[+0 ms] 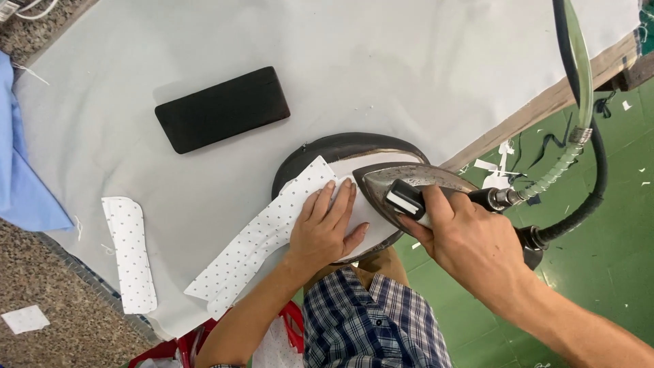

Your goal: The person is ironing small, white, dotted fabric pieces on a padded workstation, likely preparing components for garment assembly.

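**Pressing a dotted strip on the padded form**

Right hand [470, 249] wrapped around the handle of the steam iron [409, 191], on the oval pressing pad [320, 153] at the table [409, 68] edge. Left hand [327, 228] open, flat, pinning the dotted fabric strip [266, 235] just beside the iron's tip. Risk, as a judgement: fingertips so near the hot soleplate could get burned; strip could shift or crease if pressure slips. Iron's nose pointing left, toward those fingers. Strip's long axis slanting from lower left up to the pad. Black block [221, 109] and second dotted piece [133, 252] lying apart.
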